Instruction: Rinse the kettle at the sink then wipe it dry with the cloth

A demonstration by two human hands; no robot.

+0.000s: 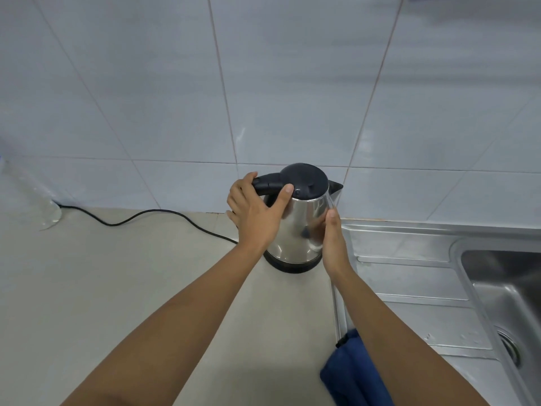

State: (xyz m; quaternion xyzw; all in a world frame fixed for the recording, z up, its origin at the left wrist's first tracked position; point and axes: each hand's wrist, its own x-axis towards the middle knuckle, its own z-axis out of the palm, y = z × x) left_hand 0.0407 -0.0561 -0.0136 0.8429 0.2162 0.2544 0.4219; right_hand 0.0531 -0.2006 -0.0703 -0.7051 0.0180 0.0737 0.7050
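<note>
Kettle: the steel kettle [298, 227] stands upright on its black base [292, 266] at the back edge of the surface [131, 288], just beside the sink's draining board, lid [307, 178] closed and spout towards the sink.
Left hand: the left hand [257, 212] curls round the black handle [268, 183], thumb on top near the lid.
Right hand: the right hand [333, 244] lies flat against the kettle's right side, fingers straight.
Cloth: the blue cloth [348, 370] lies folded at the front edge, by the sink's rim, partly under the right forearm.
Sink: the steel sink [409, 276] fills the right side.
Cord: a black cord [140, 215] runs left from the base along the tiled wall [263, 83].
</note>
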